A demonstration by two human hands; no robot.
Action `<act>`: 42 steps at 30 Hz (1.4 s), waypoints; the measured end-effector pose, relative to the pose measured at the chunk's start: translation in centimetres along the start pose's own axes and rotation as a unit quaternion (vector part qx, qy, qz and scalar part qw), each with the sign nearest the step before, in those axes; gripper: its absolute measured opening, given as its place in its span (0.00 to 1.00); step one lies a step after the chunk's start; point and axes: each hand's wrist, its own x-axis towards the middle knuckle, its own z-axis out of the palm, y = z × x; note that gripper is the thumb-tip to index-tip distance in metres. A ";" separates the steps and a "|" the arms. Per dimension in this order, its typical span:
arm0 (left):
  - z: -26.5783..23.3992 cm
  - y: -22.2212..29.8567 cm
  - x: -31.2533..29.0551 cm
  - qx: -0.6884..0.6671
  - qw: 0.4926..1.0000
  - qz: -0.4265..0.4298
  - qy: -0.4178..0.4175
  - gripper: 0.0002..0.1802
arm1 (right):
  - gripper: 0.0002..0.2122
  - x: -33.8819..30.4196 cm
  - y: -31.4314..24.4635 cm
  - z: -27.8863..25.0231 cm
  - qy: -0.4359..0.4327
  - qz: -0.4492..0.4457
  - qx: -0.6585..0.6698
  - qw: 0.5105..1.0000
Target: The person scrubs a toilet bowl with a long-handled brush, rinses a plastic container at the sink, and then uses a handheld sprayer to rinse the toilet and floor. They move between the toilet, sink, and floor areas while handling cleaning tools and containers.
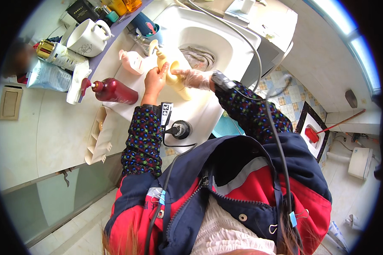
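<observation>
**Yellow pump bottle (172,80) held between two hands at the sink (247,42)**

The yellow pump bottle is held over the near left part of the sink, its pump pointed to the far left. It is clamped by the left hand (155,80), with the thumb laid along its side. The bottle is touched by the fingers of the right hand (193,79), which is covered by what seems a thin clear glove; whether they are closed on it cannot be told. The step in hand is judged to be a cleaning or handling of the bottle's surface; for the next move, a steady left grip and light right fingers seem called for.

On the ledge to the left, a pink pump bottle (132,63) and a dark red pump bottle (120,91) are placed. A grey cloth (198,58) is left in the bowl. A white mug (86,40) is kept on the left shelf (101,57). At right, the floor (271,90) is laid with patterned tiles.
</observation>
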 end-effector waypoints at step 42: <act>-0.5 3.8 1.5 -0.002 0.992 0.125 0.030 0.30 | 0.22 5.3 3.2 -1.6 0.282 -0.071 -0.164 0.943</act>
